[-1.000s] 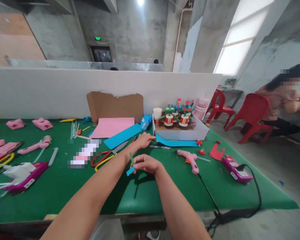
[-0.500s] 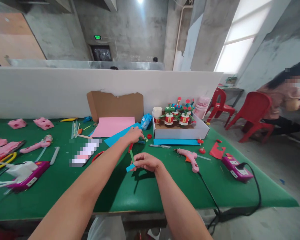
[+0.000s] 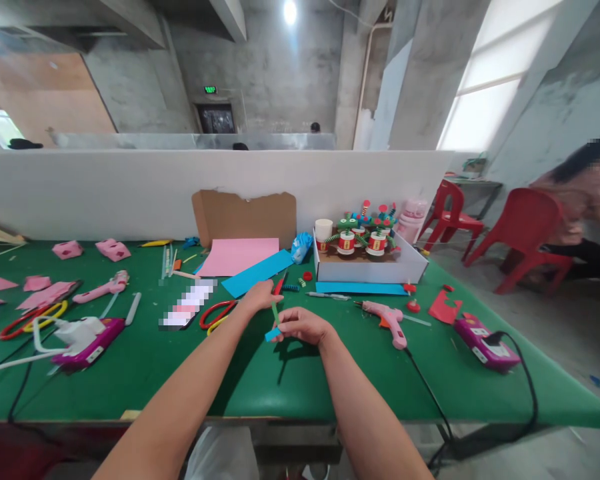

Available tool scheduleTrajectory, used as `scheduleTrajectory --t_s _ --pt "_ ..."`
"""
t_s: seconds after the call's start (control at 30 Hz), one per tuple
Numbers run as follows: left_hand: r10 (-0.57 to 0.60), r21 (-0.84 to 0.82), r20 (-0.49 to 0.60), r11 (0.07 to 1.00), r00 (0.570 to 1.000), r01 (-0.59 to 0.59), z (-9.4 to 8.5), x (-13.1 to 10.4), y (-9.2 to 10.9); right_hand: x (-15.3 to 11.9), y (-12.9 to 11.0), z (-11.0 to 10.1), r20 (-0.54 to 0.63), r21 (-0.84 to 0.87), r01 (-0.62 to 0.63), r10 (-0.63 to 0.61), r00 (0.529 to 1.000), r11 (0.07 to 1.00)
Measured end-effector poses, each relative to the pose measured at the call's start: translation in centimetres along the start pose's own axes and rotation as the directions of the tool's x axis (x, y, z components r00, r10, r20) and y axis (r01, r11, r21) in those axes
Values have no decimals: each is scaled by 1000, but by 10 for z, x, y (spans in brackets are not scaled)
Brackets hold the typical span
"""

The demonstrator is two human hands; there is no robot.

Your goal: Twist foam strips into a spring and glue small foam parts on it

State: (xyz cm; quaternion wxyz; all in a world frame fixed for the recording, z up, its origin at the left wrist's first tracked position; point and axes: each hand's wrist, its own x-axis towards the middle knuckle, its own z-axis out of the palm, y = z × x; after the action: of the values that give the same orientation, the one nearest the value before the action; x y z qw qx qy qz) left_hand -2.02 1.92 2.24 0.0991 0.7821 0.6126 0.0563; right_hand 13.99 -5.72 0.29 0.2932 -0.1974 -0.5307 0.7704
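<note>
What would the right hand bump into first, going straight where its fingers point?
The right hand points toward the left forearm, likely meeting that first, though their relative depth is hard to judge.

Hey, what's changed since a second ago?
The left hand has moved leftward and closer in, away from the white box. The blue strip there, its left end askew earlier, now lies straight along the box's front. Whether the left hand holds the red thing beside it is unclear. The right hand still holds the green strip and blue piece.
</note>
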Motion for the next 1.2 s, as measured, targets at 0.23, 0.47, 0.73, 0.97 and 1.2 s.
scheduleTrajectory --t_s 0.23,0.47,0.73,0.97,1.2 --pt "-45 -323 125 943 991 83 8 12 28 0 2 -2 -26 18 3 -2 1000 1000" --pt "-189 -638 196 721 962 271 1 -4 14 3 5 -3 -23 41 9 -8 1000 999" --pt "-172 -287 -32 945 985 156 -4 -22 2 2 4 -3 -23 22 3 -2 1000 1000" --pt "-77 -98 -116 993 990 66 7 -25 16 2 4 -1 -28 24 1 0 1000 1000" --pt "-329 -646 -113 741 937 182 8 -20 8 10 6 -15 -383 145 211 -142 913 967"
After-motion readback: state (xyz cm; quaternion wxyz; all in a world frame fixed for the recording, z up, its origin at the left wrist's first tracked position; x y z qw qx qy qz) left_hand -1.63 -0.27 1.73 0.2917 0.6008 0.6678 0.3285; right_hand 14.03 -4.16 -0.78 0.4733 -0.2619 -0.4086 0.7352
